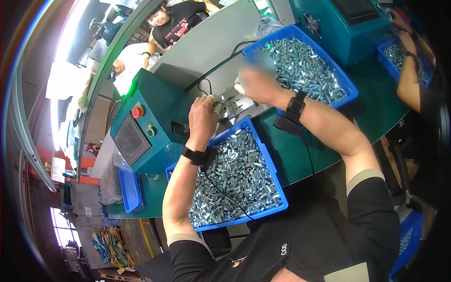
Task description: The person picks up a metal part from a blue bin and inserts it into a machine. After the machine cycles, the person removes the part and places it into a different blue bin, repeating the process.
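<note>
Black sleeves and bare forearms come up from the near edge, each wrist wearing a black band with a cable. Beyond them runs the green counter (329, 141), and on it, left of centre, stands a teal machine (155, 122) with a screen, a red button and a green one.

Two blue bins hold heaps of small shiny metal parts: the near bin (277, 188) lies under the left forearm, the far bin (347, 87) just right of the right hand. Between them sits a small metal fixture (237, 105), close against the machine's right side.

Both hands meet at that fixture. The left hand (203, 117) rests over its left edge, fingers curled together on something small and pale; what exactly, I cannot tell. The right hand (256, 84) is blurred above the fixture's far side, so whether its fingers are closed or apart cannot be told.

To do this step well, I judge the left hand should steady the part squarely on the fixture while the right feeds from the far bin, keeping both cables away from the parts. Other people work at the far and right edges.
</note>
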{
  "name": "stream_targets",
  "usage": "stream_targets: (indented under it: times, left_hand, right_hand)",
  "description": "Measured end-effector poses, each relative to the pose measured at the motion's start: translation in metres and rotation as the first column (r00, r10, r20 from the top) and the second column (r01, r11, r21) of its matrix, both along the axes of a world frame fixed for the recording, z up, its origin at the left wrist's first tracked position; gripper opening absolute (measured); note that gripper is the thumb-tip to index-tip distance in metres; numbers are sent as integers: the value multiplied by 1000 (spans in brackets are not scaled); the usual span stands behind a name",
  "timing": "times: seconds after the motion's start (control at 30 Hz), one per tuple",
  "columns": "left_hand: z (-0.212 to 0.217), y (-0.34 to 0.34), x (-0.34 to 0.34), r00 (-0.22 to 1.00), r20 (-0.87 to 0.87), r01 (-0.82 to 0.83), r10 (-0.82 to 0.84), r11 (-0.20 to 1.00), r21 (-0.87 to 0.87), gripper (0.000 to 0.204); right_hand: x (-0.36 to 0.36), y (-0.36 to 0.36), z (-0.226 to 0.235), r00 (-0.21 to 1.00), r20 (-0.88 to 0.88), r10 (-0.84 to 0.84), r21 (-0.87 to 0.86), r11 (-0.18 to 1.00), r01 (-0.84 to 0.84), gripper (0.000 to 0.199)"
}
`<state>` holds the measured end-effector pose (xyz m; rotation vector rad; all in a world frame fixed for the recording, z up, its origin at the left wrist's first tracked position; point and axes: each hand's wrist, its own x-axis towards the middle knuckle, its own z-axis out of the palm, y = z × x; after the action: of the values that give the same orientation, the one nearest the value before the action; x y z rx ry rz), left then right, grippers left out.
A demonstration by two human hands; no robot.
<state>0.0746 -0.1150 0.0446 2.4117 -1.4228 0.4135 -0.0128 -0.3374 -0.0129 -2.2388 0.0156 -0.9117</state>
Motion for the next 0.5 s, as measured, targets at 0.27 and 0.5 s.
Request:
stream_targets:
  times: [0.27, 0.5]
  left_hand:
    - [-2, 1, -1, 968, 216, 121, -126, 992, 40, 8]
    - [0, 5, 8, 970, 190, 125, -150, 982, 139, 22]
  right_hand:
    - [-1, 6, -3, 998, -38, 41, -4, 999, -41, 21]
    - [-2, 6, -2, 994, -72, 78, -8, 997, -79, 20]
